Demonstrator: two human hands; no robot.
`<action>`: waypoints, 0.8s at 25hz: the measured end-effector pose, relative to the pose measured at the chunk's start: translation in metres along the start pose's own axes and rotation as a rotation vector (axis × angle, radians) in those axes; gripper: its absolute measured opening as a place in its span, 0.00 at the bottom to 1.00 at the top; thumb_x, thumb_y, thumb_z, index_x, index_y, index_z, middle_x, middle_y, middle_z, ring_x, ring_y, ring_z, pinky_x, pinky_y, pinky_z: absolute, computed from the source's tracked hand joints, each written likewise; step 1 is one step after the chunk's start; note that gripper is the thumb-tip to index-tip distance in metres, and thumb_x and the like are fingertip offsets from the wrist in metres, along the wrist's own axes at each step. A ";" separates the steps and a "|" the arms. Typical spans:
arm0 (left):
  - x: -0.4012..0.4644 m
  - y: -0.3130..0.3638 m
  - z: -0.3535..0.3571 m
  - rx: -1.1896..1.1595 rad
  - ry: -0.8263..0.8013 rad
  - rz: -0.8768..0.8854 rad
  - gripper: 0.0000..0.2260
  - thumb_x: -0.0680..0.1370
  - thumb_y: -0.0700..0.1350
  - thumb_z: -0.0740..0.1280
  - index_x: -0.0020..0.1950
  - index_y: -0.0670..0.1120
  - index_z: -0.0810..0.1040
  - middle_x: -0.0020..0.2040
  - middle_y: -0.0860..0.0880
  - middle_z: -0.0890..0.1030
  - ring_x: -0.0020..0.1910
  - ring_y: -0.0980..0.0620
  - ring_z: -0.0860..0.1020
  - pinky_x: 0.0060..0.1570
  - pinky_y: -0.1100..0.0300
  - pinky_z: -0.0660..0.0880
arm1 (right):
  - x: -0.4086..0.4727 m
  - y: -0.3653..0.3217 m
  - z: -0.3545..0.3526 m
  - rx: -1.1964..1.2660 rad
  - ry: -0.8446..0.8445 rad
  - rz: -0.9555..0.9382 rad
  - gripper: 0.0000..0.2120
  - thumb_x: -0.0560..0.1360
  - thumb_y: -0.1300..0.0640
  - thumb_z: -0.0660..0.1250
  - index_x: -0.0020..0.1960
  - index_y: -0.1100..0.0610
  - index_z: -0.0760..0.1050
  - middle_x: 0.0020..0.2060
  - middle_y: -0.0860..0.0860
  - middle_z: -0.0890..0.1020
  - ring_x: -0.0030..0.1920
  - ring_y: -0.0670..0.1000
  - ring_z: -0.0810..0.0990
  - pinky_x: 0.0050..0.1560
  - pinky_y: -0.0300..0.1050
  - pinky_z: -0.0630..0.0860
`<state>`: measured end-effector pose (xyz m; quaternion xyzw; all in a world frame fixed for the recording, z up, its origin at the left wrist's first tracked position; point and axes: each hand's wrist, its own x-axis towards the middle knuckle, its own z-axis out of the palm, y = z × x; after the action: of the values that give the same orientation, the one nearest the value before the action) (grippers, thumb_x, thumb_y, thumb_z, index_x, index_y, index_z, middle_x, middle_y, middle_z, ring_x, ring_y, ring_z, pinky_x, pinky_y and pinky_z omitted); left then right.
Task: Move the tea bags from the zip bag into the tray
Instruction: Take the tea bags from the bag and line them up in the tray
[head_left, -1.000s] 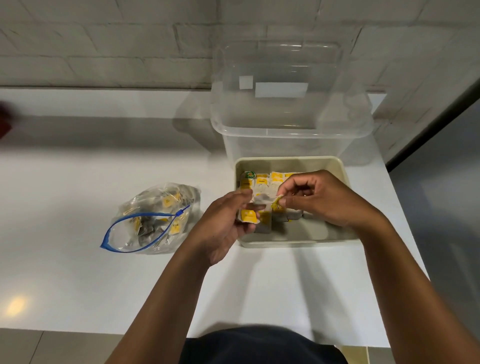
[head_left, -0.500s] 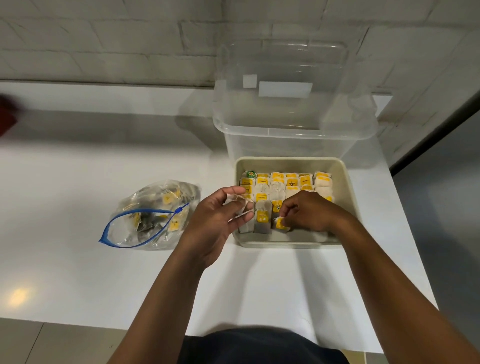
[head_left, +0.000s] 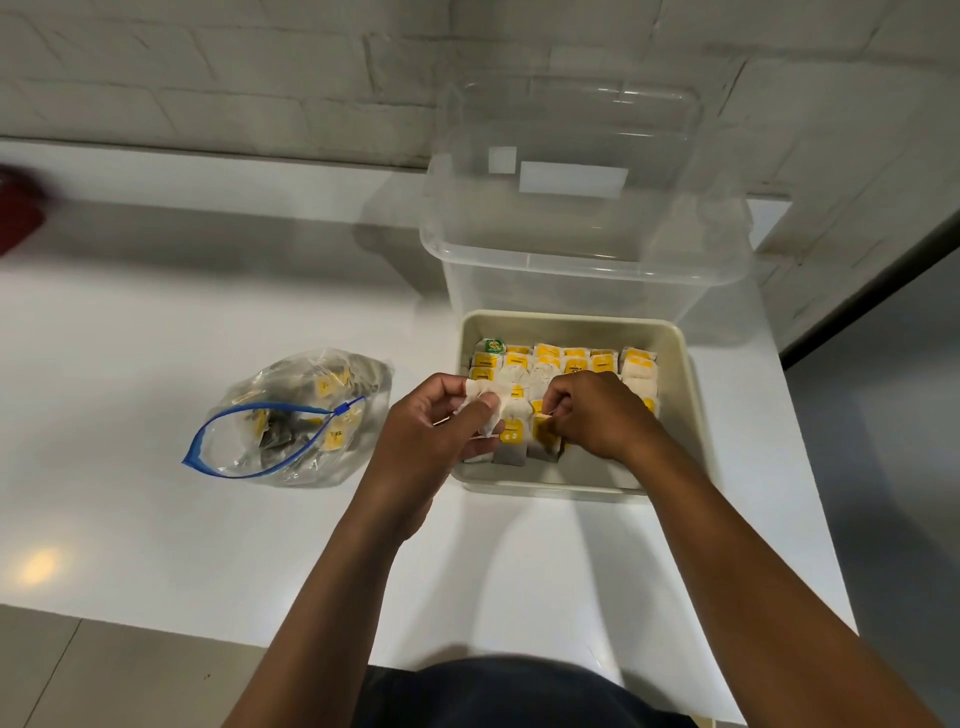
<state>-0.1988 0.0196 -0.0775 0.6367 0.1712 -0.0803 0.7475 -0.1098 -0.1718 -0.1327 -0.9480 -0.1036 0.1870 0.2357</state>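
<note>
A beige tray (head_left: 691, 395) sits on the white table and holds rows of tea bags (head_left: 574, 361) with yellow tags. At the tray's left edge my left hand (head_left: 441, 431) grips several pale tea bags (head_left: 485, 402). Inside the tray's front part my right hand (head_left: 597, 415) pinches a yellow-tagged tea bag (head_left: 543, 434) and sets it among the others. To the left lies the clear zip bag (head_left: 291, 415) with a blue seal, its mouth open and more tea bags inside.
A clear plastic box (head_left: 582, 223) with white labels stands right behind the tray, against a white brick wall (head_left: 208, 78). A blurred red object (head_left: 18, 208) is at the far left edge. The table's front edge and a tiled floor lie below.
My right hand moved down from above the tray to its front row with a tea bag. My left hand stayed at the tray's left edge with its bags. More rows are uncovered.
</note>
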 end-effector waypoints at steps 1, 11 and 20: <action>0.000 -0.001 0.001 0.021 0.000 0.007 0.06 0.78 0.43 0.70 0.53 0.42 0.80 0.48 0.46 0.86 0.48 0.47 0.85 0.46 0.55 0.82 | 0.000 0.000 -0.001 -0.015 0.008 0.018 0.06 0.70 0.59 0.72 0.42 0.48 0.79 0.40 0.44 0.82 0.44 0.50 0.80 0.41 0.43 0.76; 0.000 -0.004 0.026 -0.072 -0.049 -0.042 0.03 0.80 0.40 0.68 0.51 0.43 0.81 0.41 0.47 0.80 0.37 0.51 0.75 0.35 0.60 0.77 | -0.054 -0.014 -0.042 0.593 0.178 -0.232 0.10 0.76 0.59 0.71 0.48 0.44 0.83 0.49 0.40 0.84 0.26 0.51 0.66 0.38 0.43 0.73; 0.005 -0.009 0.025 0.043 0.054 0.017 0.04 0.79 0.41 0.68 0.50 0.45 0.83 0.39 0.49 0.81 0.35 0.55 0.75 0.34 0.61 0.76 | -0.034 0.028 -0.034 -0.134 0.027 -0.198 0.18 0.72 0.56 0.72 0.59 0.40 0.77 0.54 0.42 0.76 0.53 0.47 0.77 0.48 0.49 0.78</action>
<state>-0.1935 -0.0055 -0.0842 0.6559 0.1840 -0.0605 0.7295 -0.1238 -0.2197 -0.1080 -0.9492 -0.2059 0.1428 0.1906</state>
